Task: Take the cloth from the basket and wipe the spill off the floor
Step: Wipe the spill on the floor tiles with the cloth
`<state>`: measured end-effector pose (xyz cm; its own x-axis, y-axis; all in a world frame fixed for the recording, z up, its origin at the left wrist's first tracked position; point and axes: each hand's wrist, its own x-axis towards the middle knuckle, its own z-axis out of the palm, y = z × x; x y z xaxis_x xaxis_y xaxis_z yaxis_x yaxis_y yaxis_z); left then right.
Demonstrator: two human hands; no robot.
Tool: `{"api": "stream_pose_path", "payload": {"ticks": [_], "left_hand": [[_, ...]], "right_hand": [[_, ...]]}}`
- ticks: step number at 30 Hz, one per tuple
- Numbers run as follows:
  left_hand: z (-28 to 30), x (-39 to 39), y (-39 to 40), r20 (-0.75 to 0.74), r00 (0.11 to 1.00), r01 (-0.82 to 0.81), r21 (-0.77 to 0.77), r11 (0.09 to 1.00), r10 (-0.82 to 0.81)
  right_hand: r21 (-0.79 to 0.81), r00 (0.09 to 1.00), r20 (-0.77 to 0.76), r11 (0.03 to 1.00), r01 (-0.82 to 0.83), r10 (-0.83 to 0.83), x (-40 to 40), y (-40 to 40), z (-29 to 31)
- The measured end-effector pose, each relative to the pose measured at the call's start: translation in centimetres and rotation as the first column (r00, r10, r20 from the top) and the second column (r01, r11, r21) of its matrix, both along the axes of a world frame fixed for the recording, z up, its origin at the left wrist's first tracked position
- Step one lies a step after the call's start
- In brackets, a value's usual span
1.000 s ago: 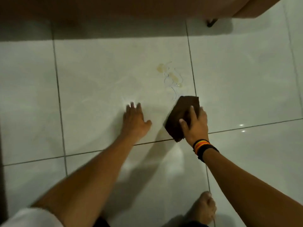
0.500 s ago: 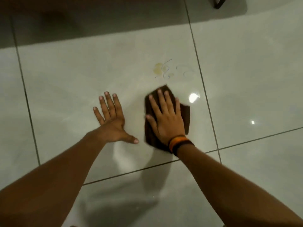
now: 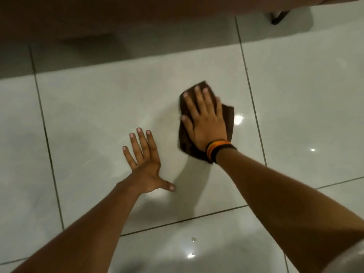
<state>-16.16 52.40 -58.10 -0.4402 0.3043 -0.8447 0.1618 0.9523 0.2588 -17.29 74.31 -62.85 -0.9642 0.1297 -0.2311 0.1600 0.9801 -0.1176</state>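
A dark brown cloth [image 3: 228, 115] lies flat on the glossy white floor tiles [image 3: 98, 115]. My right hand [image 3: 204, 121], with a striped band at its wrist, presses flat on the cloth with the fingers spread. The yellowish spill seen earlier is hidden under the cloth and hand. My left hand [image 3: 144, 164] rests palm down on the tile to the left of the cloth, fingers apart, holding nothing. No basket is in view.
A brown piece of furniture [image 3: 137, 16] spans the top of the view, with a dark leg [image 3: 278, 16] at the upper right. A small droplet [image 3: 194, 239] sits on the tile near me. Dark grout lines cross the floor.
My right hand has slid the cloth forward over the spot where the spill was. My left hand stays planted on the tile.
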Motion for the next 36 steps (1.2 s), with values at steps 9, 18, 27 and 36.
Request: {"api": "stream_pose_path", "payload": {"ticks": [9,18,27,36], "left_hand": [[0.1,-0.1,0.1,0.017,1.000,0.011,-0.013,1.000,-0.011],[0.7,0.6,-0.7,-0.073,0.997,0.000,0.060,0.998,0.004],[0.1,3.5,-9.7,-0.023,0.986,0.164,-0.082,0.983,-0.166],[1.0,3.3,-9.8,-0.033,0.980,0.191,-0.082,0.978,-0.194]], "right_hand": [[0.029,0.936,0.062,0.938,0.345,-0.347,0.0,7.6,0.6],[-0.021,0.999,0.046,1.000,0.007,-0.006,11.8,-0.7,0.3],[-0.034,0.917,0.223,0.938,0.345,-0.330,26.5,-14.5,1.9],[0.043,0.916,0.088,0.920,0.390,-0.392,19.7,-2.3,0.4]]}}
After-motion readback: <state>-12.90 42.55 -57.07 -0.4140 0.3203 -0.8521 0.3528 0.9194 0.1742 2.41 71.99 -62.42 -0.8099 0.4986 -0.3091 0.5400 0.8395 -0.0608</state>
